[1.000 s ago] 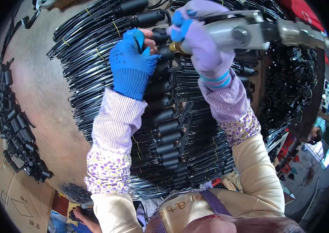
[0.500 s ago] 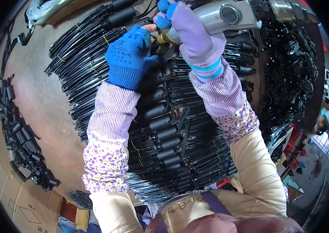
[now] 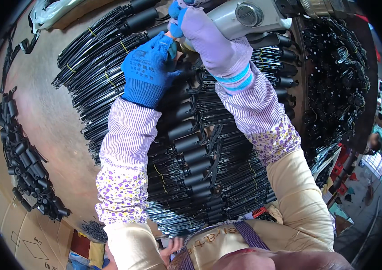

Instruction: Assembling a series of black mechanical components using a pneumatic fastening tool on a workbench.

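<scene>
My right hand (image 3: 213,42), in a lilac glove with blue fingertips, is wrapped round a silver air tool (image 3: 240,18) with a round knob on its side. In a blue knit glove, my left hand (image 3: 148,63) has its fingers bent and closed beside the tool's nose. Its index fingertip is bare; whatever it grips is hidden by the gloves. Beneath both hands lie rows of what look like folded black umbrella frames (image 3: 218,108), with shiny ribs and cylindrical handles (image 3: 186,143). Thin cords hang at the handles.
Tied bundles of black ribs (image 3: 94,58) spread at the left. Loose black handles (image 3: 22,155) form a heap along the table's (image 3: 60,121) left edge, beside a cardboard box (image 3: 15,225). A dark pile (image 3: 333,85) stands at right. Another person's hand (image 3: 172,246) shows at the bottom.
The air tool and my right hand have shifted left and slightly up, closer to my left hand, which has barely moved. Another person's hand has come into view at the bottom.
</scene>
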`<state>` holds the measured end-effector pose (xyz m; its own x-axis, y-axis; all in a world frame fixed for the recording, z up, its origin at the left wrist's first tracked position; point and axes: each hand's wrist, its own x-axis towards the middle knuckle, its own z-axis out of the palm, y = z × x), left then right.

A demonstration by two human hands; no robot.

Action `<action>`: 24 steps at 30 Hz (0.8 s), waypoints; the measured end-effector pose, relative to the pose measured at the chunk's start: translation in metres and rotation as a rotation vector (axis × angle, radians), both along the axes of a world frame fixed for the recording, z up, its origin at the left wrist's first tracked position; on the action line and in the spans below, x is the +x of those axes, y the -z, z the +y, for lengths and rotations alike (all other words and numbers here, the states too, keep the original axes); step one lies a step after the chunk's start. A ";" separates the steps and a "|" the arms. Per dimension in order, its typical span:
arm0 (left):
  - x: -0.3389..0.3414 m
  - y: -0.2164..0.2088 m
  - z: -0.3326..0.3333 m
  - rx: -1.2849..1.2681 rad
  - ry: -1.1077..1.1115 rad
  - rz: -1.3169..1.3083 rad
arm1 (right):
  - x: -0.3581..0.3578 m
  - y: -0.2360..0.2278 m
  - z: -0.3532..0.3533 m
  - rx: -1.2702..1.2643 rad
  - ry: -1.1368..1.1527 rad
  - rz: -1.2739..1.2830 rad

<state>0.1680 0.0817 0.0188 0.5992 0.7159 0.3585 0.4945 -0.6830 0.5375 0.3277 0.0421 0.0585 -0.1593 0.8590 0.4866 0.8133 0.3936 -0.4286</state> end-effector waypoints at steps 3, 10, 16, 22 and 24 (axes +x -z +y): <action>-0.003 0.006 0.001 -0.047 0.034 -0.027 | -0.007 0.002 -0.002 -0.181 0.068 0.403; -0.002 0.014 0.002 -0.102 0.062 -0.141 | -0.004 0.010 0.005 0.213 -0.026 -0.031; 0.002 0.011 0.001 -0.139 0.046 -0.019 | -0.001 0.007 0.001 0.031 -0.030 0.121; 0.008 0.006 -0.002 -0.110 0.003 0.056 | -0.011 -0.009 -0.001 -0.263 0.034 0.601; 0.008 0.007 -0.001 -0.079 0.016 0.053 | -0.012 -0.004 0.000 -0.113 -0.019 0.599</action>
<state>0.1763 0.0811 0.0114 0.6272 0.7311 0.2686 0.5135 -0.6474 0.5632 0.3154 0.0426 0.0624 0.0979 0.9101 0.4027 0.4112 0.3315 -0.8491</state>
